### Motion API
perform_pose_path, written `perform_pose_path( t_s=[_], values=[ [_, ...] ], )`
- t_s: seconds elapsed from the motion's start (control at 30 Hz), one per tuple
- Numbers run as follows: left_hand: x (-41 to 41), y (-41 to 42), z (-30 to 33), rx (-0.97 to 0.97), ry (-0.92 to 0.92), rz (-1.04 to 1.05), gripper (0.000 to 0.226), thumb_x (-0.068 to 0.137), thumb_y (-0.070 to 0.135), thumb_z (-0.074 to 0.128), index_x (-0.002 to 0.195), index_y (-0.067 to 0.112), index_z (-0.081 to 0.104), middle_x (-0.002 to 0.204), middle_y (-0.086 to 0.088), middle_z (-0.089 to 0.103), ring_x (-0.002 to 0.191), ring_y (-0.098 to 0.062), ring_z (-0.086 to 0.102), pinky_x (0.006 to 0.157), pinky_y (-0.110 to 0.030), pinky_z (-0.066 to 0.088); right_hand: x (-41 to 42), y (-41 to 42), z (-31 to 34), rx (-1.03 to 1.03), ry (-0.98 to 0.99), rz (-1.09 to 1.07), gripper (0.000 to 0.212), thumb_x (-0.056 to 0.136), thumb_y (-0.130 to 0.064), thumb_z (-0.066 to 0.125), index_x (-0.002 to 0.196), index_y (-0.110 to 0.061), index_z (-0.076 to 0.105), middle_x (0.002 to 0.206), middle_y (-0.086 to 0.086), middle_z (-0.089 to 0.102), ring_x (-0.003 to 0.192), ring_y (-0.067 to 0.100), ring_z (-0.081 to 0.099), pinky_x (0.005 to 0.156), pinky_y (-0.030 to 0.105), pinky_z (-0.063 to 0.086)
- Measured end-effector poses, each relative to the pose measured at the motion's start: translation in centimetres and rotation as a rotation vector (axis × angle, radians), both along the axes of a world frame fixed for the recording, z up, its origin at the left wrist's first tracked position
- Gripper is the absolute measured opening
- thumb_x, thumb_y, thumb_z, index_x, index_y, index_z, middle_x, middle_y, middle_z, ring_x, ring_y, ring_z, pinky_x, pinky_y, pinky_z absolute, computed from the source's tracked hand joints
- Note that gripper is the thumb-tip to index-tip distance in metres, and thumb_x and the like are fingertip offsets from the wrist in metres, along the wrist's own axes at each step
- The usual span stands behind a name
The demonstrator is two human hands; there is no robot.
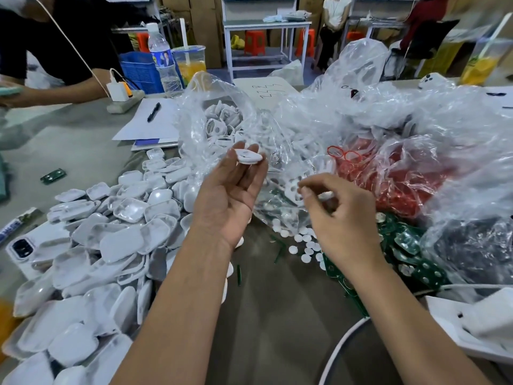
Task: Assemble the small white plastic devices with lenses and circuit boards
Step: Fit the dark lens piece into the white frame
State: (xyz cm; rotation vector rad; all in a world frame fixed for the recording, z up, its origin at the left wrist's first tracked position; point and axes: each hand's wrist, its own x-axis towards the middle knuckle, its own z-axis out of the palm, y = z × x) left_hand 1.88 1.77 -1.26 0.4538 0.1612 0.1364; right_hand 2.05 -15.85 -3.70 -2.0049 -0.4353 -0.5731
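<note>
My left hand (230, 187) is raised palm up and holds a small white plastic shell (249, 156) at its fingertips. To its right, my right hand (336, 215) has curled fingers and pinches something tiny at thumb and forefinger (304, 189); what it is I cannot make out. A big heap of white device shells (111, 240) covers the table's left side. Small round white lenses (301, 243) lie scattered between my hands. Green circuit boards (402, 245) are piled at the right.
Clear plastic bags (361, 115) of white parts and red rings (344, 154) fill the table's middle and right. A phone (22, 248) lies at the left, paper with a pen (153, 112), a water bottle (163, 62) and another person's arm (55, 90) behind.
</note>
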Motion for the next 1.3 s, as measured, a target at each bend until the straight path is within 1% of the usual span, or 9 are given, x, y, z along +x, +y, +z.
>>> perform_pose_path(
  t_s=[0.13, 0.3, 0.47, 0.6, 0.7, 0.87, 1.03, 1.17, 1.3],
  values=[
    [0.0, -0.2, 0.1, -0.022, -0.017, -0.005, 0.037, 0.098, 0.009, 0.058, 0.133, -0.002, 0.059, 0.119, -0.024, 0.069, 0.109, -0.034, 0.07, 0.095, -0.043, 0.058, 0.4, 1.4, -0.2, -0.326, 0.061, 0.031, 0.012, 0.092, -0.013, 0.074, 0.1, -0.018, 0.082, 0.096, -0.006, 0.076, 0.094, 0.013, 0.064, 0.087, 0.033, 0.054],
    [0.1, -1.0, -0.2, -0.022, -0.032, -0.035, 0.033, 0.102, 0.01, 0.056, 0.132, -0.001, 0.06, 0.116, -0.024, 0.071, 0.11, -0.034, 0.07, 0.088, -0.039, 0.062, 1.2, 1.7, 1.6, -0.191, 0.0, -0.101, 0.01, 0.092, -0.01, 0.073, 0.093, -0.017, 0.081, 0.082, -0.01, 0.075, 0.074, 0.001, 0.065, 0.076, 0.003, 0.045],
    [0.2, -2.6, -0.6, 0.043, -0.037, -0.132, 0.034, 0.092, 0.015, 0.062, 0.124, 0.004, 0.064, 0.114, -0.021, 0.073, 0.097, -0.034, 0.075, 0.076, -0.035, 0.064, 5.1, 1.5, 5.1, -0.057, 0.059, -0.352, 0.013, 0.092, -0.008, 0.069, 0.091, -0.015, 0.08, 0.068, -0.015, 0.062, 0.061, -0.007, 0.056, 0.052, -0.001, 0.037],
    [0.2, -2.7, -0.7, 0.034, -0.037, -0.165, 0.039, 0.086, 0.016, 0.066, 0.123, 0.003, 0.065, 0.107, -0.022, 0.074, 0.088, -0.035, 0.077, 0.064, -0.03, 0.064, 10.2, 0.5, 7.1, -0.196, 0.119, -0.56, 0.011, 0.085, -0.005, 0.065, 0.085, -0.01, 0.075, 0.072, 0.0, 0.065, 0.071, 0.02, 0.067, 0.058, 0.016, 0.041],
    [0.4, -2.4, -0.7, -0.017, -0.027, -0.159, 0.041, 0.086, 0.015, 0.066, 0.125, 0.002, 0.065, 0.103, -0.025, 0.074, 0.085, -0.035, 0.077, 0.064, -0.029, 0.064, 13.8, -0.6, 7.5, -0.483, 0.288, -0.627, 0.012, 0.084, -0.003, 0.066, 0.095, -0.007, 0.062, 0.109, 0.018, 0.07, 0.106, 0.04, 0.066, 0.075, 0.037, 0.05],
    [0.7, -2.3, -0.8, 0.012, -0.05, -0.174, 0.037, 0.087, 0.014, 0.065, 0.122, 0.004, 0.066, 0.105, -0.024, 0.074, 0.09, -0.037, 0.077, 0.066, -0.029, 0.064, 16.9, -1.2, 6.7, -0.868, 0.412, -0.466, 0.041, 0.089, -0.008, 0.059, 0.129, -0.012, 0.067, 0.134, 0.019, 0.062, 0.125, 0.042, 0.057, 0.101, 0.044, 0.051],
    [0.8, -2.4, -1.2, 0.031, -0.059, -0.193, 0.026, 0.099, 0.005, 0.055, 0.122, 0.007, 0.066, 0.121, -0.03, 0.069, 0.102, -0.04, 0.074, 0.072, -0.032, 0.064, 16.8, -1.2, 6.2, -0.861, 0.305, -0.505, 0.027, 0.087, 0.001, 0.063, 0.113, -0.001, 0.067, 0.119, 0.024, 0.064, 0.113, 0.045, 0.064, 0.084, 0.041, 0.052],
    [0.9, -2.6, -1.5, 0.053, -0.061, -0.201, 0.031, 0.099, 0.005, 0.055, 0.129, 0.005, 0.063, 0.123, -0.028, 0.069, 0.107, -0.041, 0.072, 0.076, -0.033, 0.064, 16.7, -1.0, 5.8, -0.904, 0.326, -0.42, 0.024, 0.09, -0.006, 0.064, 0.113, -0.005, 0.072, 0.116, 0.021, 0.068, 0.109, 0.042, 0.067, 0.088, 0.04, 0.055],
    [0.9, -2.8, -1.7, 0.102, -0.074, -0.208, 0.04, 0.091, 0.005, 0.06, 0.131, 0.005, 0.063, 0.119, -0.023, 0.072, 0.109, -0.043, 0.071, 0.08, -0.034, 0.064, 16.5, -0.9, 6.0, -0.906, 0.408, -0.241, 0.014, 0.093, -0.007, 0.057, 0.08, -0.005, 0.06, 0.099, 0.02, 0.066, 0.097, 0.038, 0.063, 0.074, 0.034, 0.049]
  ],
)
